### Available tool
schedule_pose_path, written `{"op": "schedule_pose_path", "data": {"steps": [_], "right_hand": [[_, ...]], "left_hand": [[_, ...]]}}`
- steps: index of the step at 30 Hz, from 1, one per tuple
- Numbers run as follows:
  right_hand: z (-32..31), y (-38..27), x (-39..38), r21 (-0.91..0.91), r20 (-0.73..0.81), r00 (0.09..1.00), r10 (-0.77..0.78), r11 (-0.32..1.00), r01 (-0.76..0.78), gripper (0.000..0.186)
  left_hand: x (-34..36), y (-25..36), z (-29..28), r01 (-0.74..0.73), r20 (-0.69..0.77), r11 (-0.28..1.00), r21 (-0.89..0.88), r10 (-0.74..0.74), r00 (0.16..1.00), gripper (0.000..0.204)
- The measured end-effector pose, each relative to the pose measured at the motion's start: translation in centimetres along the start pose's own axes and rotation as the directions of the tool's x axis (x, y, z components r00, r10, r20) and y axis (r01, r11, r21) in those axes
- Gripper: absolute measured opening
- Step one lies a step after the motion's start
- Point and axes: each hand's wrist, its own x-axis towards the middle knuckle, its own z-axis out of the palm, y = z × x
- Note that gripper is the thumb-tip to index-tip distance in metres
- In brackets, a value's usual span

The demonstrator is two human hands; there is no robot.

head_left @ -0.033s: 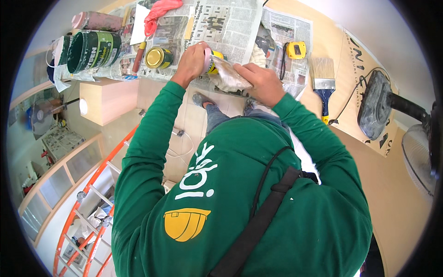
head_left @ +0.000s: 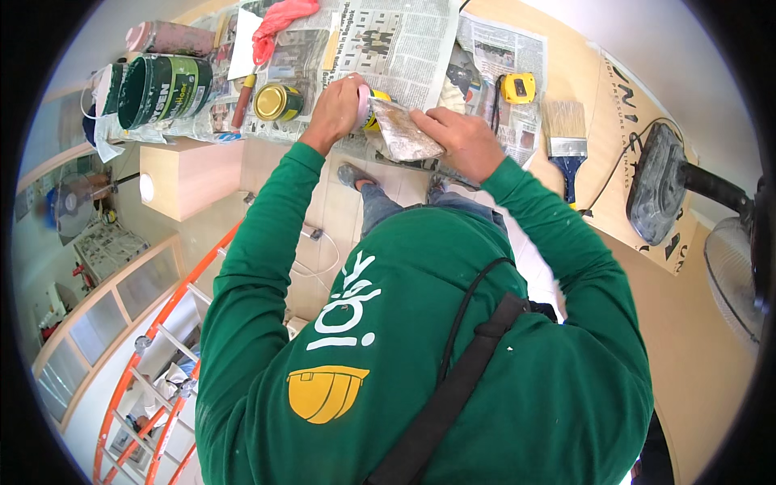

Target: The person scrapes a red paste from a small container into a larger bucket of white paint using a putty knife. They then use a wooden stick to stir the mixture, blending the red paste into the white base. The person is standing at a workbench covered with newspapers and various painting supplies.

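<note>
My left hand (head_left: 333, 113) grips a small round container (head_left: 362, 107) with a pale pink rim and yellow label, held on its side at the newspaper's near edge. My right hand (head_left: 461, 141) holds a flat, stained metal blade, apparently a scraper (head_left: 401, 136), against the container; its handle is hidden. Left of them an open-mouthed green-labelled jar with a gold top (head_left: 275, 102) sits on newspaper (head_left: 392, 40), beside a red-brown handled tool (head_left: 244, 101). To the right lie a yellow tape measure (head_left: 518, 87) and a wide paintbrush (head_left: 565, 137) with a blue handle.
A green paint bucket (head_left: 166, 90), pink roller-like cylinder (head_left: 170, 36) and red plastic bag (head_left: 281, 18) occupy the back left. An orange ladder (head_left: 129, 380) stands lower left, a wooden box (head_left: 184, 178) above it. A fan (head_left: 731, 275) and grey-smeared black base (head_left: 655, 182) are at right.
My right hand and the blade have shifted slightly to the right. My left hand stays on the container.
</note>
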Motion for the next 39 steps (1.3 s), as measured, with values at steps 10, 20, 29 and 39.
{"op": "schedule_pose_path", "data": {"steps": [10, 20, 29, 39], "right_hand": [[2.5, -2.0, 0.0, 0.603, 0.226, 0.784, 0.579, 0.549, -0.579, 0.030], [-5.9, -5.3, 0.2, 0.745, 0.514, 0.614, 0.599, 0.043, -0.665, 0.038], [-5.4, -4.2, -0.4, 0.749, 0.538, 0.609, 0.583, 0.000, -0.662, 0.044], [-6.8, -2.3, -0.1, 0.622, 0.641, 0.507, 0.576, -0.004, -0.783, 0.037]], "left_hand": [[-0.2, 0.6, 0.5, 0.044, -0.063, 0.999, 0.008, -0.043, 0.997, 0.053], [-0.5, 1.4, 2.3, 0.079, -0.169, 0.985, 0.155, -0.052, 0.984, 0.048], [-0.2, 2.0, 2.9, 0.081, -0.153, 0.970, 0.230, -0.046, 0.987, 0.048], [-0.5, 4.8, 3.9, 0.099, -0.123, 0.903, 0.417, -0.051, 0.991, 0.045]]}}
